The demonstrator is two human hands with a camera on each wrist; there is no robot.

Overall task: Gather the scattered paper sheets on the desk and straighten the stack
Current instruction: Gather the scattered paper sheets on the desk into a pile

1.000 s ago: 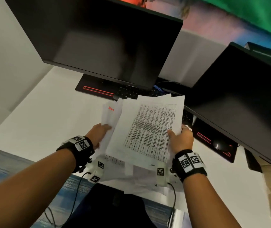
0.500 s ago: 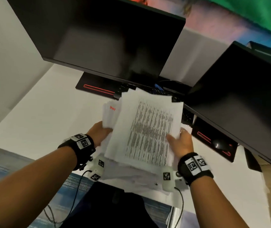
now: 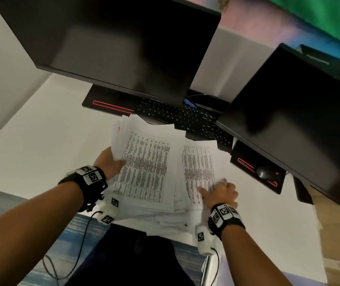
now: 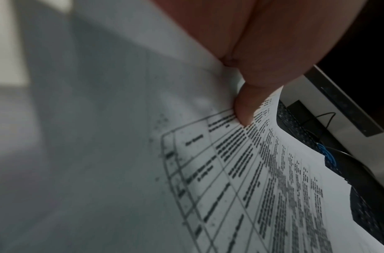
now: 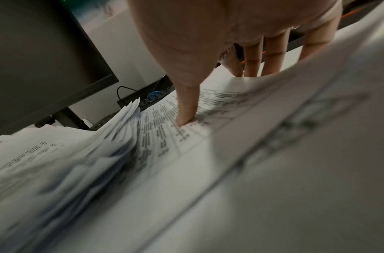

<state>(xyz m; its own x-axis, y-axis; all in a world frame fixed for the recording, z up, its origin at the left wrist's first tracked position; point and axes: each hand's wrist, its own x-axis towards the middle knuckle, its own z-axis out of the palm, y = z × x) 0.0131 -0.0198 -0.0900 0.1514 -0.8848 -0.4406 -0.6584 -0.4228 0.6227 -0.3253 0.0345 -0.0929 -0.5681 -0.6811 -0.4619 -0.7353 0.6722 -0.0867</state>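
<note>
A thick stack of printed paper sheets [image 3: 144, 166] lies tilted on the white desk [image 3: 41, 145]. My left hand [image 3: 115, 162] grips its left edge, thumb [image 4: 245, 109] on the top printed sheet [image 4: 251, 188] and fingers hidden below. To its right lies a separate printed sheet [image 3: 198, 166]. My right hand [image 3: 216, 188] pinches that sheet's right edge. Its thumb [image 5: 186, 111] presses on the sheet [image 5: 219, 106], and its fingers reach down behind the edge. The stack's fanned, uneven edges [image 5: 113, 145] show in the right wrist view.
More loose white sheets [image 3: 165, 223] lie under the stack at the desk's near edge. Two dark monitors [image 3: 123, 42] [image 3: 301, 112] overhang the desk. A black keyboard [image 3: 177, 116] sits just behind the papers. A mouse [image 3: 263, 173] rests on the right monitor's base.
The stack, held raised by both hands before, has come down and shifted left. My right hand has left the stack's edge and moved right onto the separate sheet.
</note>
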